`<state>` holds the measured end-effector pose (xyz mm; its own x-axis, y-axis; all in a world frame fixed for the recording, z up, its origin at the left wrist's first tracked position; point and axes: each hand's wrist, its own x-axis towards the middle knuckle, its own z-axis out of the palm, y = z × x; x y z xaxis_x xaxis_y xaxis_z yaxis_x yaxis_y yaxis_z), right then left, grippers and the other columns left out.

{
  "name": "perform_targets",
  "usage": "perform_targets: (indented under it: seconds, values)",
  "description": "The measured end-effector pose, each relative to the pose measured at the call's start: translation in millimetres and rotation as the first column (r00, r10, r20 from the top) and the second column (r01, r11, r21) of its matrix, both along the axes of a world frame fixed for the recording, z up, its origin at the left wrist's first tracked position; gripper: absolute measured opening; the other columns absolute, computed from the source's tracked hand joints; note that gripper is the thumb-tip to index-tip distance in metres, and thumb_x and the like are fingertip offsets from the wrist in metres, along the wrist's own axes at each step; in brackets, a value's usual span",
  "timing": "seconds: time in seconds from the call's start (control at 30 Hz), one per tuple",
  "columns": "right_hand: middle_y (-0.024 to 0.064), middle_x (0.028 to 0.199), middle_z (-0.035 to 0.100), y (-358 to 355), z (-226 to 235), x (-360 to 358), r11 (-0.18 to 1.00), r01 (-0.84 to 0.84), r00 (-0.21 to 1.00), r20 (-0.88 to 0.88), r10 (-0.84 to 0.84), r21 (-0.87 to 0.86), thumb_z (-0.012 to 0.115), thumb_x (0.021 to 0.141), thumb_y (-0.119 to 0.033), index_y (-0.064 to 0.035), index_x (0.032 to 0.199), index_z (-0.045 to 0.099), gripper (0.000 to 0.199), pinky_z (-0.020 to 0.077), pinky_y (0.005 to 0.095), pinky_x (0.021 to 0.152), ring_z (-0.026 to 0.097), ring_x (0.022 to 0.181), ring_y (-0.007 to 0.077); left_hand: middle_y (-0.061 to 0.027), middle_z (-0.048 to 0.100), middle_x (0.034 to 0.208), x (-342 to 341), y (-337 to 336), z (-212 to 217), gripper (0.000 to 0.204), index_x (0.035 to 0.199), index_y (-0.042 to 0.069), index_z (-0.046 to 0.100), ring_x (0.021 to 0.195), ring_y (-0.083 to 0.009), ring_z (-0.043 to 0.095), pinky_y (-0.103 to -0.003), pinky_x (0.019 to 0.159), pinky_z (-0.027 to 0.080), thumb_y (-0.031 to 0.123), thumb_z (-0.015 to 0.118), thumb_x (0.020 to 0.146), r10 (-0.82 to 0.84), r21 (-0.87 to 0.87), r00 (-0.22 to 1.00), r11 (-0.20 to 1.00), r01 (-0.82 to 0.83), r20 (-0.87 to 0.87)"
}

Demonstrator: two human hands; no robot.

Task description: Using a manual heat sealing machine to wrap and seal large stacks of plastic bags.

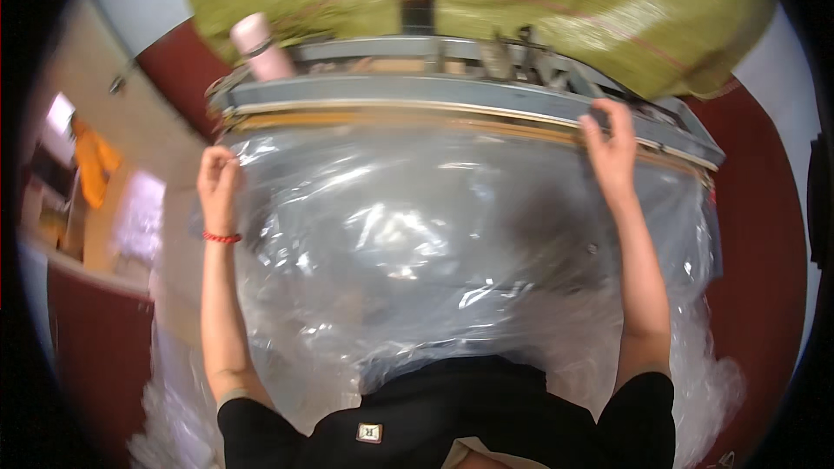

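Note:
A big clear plastic bag [408, 243] hangs in front of me, shiny and wrinkled, its top edge lying along a long grey metal bar [417, 95] with a yellowish strip beneath. My left hand [217, 175] pinches the bag's top left corner, a red band on that wrist. My right hand [611, 146] presses the bag's top right edge against the bar, fingers curled over it. Both forearms reach up from my black shirt at the lower edge.
A pink bottle [261, 45] stands behind the bar at the left. A large green woven sack [486, 0] fills the back. More crumpled clear plastic [712, 382] lies low at both sides. Dark red floor [756, 234] shows on the right.

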<state>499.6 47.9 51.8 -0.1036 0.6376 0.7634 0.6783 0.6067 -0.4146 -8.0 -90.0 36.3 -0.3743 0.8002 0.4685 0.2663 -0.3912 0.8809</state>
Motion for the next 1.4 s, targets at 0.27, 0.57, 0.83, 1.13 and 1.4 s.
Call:
perform_targets:
  seconds: [0.27, 0.57, 0.83, 1.13, 1.4]
  values:
    - [0.0004, 0.061, 0.056, -83.9, 10.4, -216.9, 0.484, -0.599, 0.763, -0.269, 0.588, -0.638, 0.067, 0.071, -0.016, -0.0021, 0.076, 0.061, 0.016, 0.0406, 0.0211, 0.055, 0.050, 0.059, 0.0066, 0.0031, 0.049, 0.077, -4.4, -81.2, 18.9, 0.009, 0.083, 0.010, 0.046, 0.058, -0.0028, 0.040, -0.017, 0.049, 0.031, 0.003, 0.050, 0.079, 0.093, 0.058, 0.989, 0.993, -0.100, 0.117]
    - [0.0045, 0.068, 0.061, -16.1, -65.9, -83.3, 0.843, -0.299, 0.945, -0.261, 0.197, -0.447, 0.065, 0.073, -0.018, -0.0022, 0.072, 0.062, 0.016, 0.0426, 0.0241, 0.061, 0.054, 0.064, 0.0103, 0.0004, 0.059, 0.072, 22.1, -139.7, -5.8, 0.013, 0.089, 0.002, 0.061, 0.067, -0.0053, 0.053, -0.021, 0.060, 0.043, 0.011, 0.057, 0.081, -0.528, -0.730, 0.841, 0.619, 0.290, -0.114]
    - [0.0129, 0.075, 0.063, -66.9, -109.6, 329.6, 0.700, 0.678, 0.733, 0.135, -0.667, -0.225, 0.061, 0.076, -0.022, -0.0020, 0.080, 0.064, 0.021, 0.0438, 0.0316, 0.064, 0.058, 0.068, 0.0211, -0.0018, 0.058, 0.067, -4.6, -161.9, -54.0, 0.008, 0.080, 0.003, 0.061, 0.063, -0.0082, 0.053, -0.025, 0.060, 0.044, 0.005, 0.055, 0.074, -0.690, -0.923, 0.721, 0.314, 0.222, -0.062]
    - [0.0124, 0.083, 0.063, -187.4, -102.3, 495.0, 0.155, 0.952, 0.221, 0.242, -0.945, -0.265, 0.054, 0.077, -0.046, -0.0108, 0.086, 0.064, 0.038, 0.0435, 0.0413, 0.067, 0.058, 0.080, 0.0326, -0.0089, 0.058, 0.093, 20.3, -106.8, 19.4, 0.033, 0.099, 0.004, 0.056, 0.086, -0.0171, 0.055, -0.028, 0.074, 0.044, 0.023, 0.065, 0.073, -0.681, -0.880, 0.726, 0.399, 0.256, -0.098]
    - [0.0094, 0.095, 0.062, -192.1, -93.2, 516.5, -0.061, 0.965, 0.031, 0.343, -0.939, -0.256, 0.050, 0.073, -0.057, -0.0177, 0.097, 0.063, 0.048, 0.0437, 0.0412, 0.073, 0.057, 0.089, 0.0312, -0.0106, 0.062, 0.088, 15.9, -222.0, -165.1, 0.030, 0.095, 0.015, 0.060, 0.080, -0.0294, 0.058, -0.038, 0.069, 0.046, 0.017, 0.060, 0.065, -0.937, -0.935, 0.207, 0.221, -0.278, -0.283]
